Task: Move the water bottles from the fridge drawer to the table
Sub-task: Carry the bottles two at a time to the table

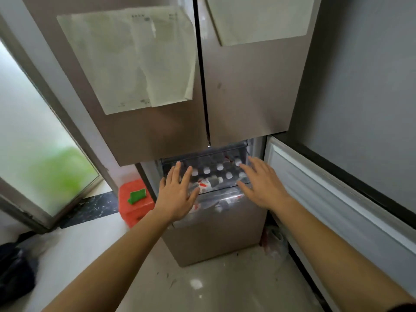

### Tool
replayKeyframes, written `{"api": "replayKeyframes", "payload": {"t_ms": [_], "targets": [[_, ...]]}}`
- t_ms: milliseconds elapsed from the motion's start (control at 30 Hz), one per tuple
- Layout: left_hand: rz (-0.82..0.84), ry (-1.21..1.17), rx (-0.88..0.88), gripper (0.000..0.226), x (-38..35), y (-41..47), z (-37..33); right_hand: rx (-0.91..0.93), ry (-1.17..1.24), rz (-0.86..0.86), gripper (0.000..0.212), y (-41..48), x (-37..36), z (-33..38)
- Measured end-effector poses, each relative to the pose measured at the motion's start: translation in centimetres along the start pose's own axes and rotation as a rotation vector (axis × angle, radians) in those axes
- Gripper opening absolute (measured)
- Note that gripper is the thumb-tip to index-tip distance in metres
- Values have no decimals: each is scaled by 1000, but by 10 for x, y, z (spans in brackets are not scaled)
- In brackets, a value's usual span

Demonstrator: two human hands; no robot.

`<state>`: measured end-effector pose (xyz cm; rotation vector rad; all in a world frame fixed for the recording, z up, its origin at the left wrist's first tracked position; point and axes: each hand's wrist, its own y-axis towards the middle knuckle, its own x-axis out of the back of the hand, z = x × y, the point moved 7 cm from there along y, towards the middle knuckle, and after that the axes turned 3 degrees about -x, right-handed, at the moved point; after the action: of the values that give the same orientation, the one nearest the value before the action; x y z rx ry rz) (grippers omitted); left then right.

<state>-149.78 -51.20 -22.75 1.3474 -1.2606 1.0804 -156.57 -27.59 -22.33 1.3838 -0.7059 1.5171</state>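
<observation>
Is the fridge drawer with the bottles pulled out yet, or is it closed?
Out: the clear drawer projects forward, and the white caps of the water bottles show from above.

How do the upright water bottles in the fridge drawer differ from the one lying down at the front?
The upright white-capped bottles stand in rows, showing mostly caps; the lying red-labelled bottle rests on its side, label and body visible. The upright ones sit further back, the lying one nearer the drawer's front. Both have white caps.

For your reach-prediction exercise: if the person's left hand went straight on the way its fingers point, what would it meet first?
Probably the white-capped water bottles standing in the clear fridge drawer. The left hand, fingers spread, points at that row, though depth is unclear.
</observation>
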Motion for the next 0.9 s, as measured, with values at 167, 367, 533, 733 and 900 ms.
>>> {"api": "replayKeyframes", "payload": {"t_ms": [167,367,533,733,900], "targets": [[63,-60,105,69,-31,27,12,89,52,118,60,51,-40,-13],[244,-119,121,73,-86,87,32,40,70,378,65,95,-92,-32],[378,-171,124,73,-134,129,48,-26,25,504,59,127,-131,-52],[551,-158,42,81,-177,153,51,-21,-34,639,51,154,-172,-49],[619,-129,71,87,-192,155,67,53,-86,741,67,165,-201,-45]]}}
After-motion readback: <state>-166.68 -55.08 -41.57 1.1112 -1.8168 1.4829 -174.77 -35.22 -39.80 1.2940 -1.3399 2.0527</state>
